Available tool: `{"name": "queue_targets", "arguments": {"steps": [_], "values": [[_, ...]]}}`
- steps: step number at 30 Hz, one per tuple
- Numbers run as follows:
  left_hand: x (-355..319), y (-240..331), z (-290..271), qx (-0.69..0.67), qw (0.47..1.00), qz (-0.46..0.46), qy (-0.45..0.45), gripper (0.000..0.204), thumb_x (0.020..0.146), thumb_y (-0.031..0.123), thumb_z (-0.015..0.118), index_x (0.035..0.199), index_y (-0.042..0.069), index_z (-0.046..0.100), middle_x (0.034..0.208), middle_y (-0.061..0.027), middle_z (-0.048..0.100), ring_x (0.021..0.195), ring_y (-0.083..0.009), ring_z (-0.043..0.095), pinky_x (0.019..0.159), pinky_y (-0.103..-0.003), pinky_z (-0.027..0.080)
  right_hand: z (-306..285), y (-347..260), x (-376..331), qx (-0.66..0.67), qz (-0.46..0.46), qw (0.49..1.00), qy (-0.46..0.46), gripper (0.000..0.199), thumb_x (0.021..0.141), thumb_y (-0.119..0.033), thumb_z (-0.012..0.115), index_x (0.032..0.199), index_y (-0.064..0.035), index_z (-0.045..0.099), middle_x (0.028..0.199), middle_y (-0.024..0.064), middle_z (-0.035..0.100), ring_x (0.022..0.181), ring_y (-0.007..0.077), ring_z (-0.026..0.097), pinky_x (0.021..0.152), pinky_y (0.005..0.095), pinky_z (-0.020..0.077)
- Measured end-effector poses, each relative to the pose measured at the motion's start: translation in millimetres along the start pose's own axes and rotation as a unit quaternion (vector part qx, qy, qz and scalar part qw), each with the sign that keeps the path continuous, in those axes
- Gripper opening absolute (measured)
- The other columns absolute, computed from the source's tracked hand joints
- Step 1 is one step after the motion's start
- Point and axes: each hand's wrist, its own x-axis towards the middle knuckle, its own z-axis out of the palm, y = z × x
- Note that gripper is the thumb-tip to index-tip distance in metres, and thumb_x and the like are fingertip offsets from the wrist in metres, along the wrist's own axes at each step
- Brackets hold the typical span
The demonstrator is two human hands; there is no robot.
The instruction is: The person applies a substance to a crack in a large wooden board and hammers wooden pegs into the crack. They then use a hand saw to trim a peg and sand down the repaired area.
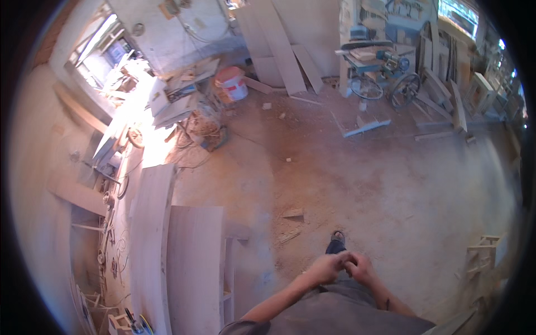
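Note:
My left hand and my right hand meet in front of my waist, fingers curled and touching each other. Whether anything small sits between the fingers is too blurred to tell. Both forearms rise from the lower edge over my grey clothing. Just beyond the hands my sandalled foot stands on the dusty workshop floor. A pale wooden board lies flat to my left, well apart from the hands.
A long curved plank and a cluttered workbench run along the left. Boards lean on the far wall beside a red-and-white bucket. A wheeled machine stands far right. Wood scraps dot the floor; a small wooden frame at right.

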Motion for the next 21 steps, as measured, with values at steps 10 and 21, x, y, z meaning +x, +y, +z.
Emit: {"name": "queue_targets", "arguments": {"steps": [10,21], "values": [[104.9,-96.5,-289.5,-0.012,0.883,-0.173,0.435,0.029,0.091,0.013,0.064,0.114,-0.003,0.069,0.086,-0.0198,0.071,0.078,-0.0314,0.07,0.072,-0.038,0.054,-93.7,-182.6,391.9,0.155,-0.031,0.987,-0.011,0.011,0.097,-0.012,0.059,0.09,-0.0045,0.06,0.068,0.0032,0.059,0.054,0.0104,0.056,0.048,0.0269,0.0435],[391.3,-142.4,-629.6,-0.018,0.912,-0.107,0.396,0.033,0.09,0.012,0.066,0.119,-0.003,0.067,0.096,-0.017,0.072,0.085,-0.0235,0.07,0.079,-0.035,0.054,-175.4,-184.0,729.2,0.493,0.306,0.787,0.209,0.018,0.098,-0.025,0.056,0.088,-0.0106,0.057,0.071,0.0038,0.057,0.061,0.0208,0.058,0.048,0.0323,0.042]]}}
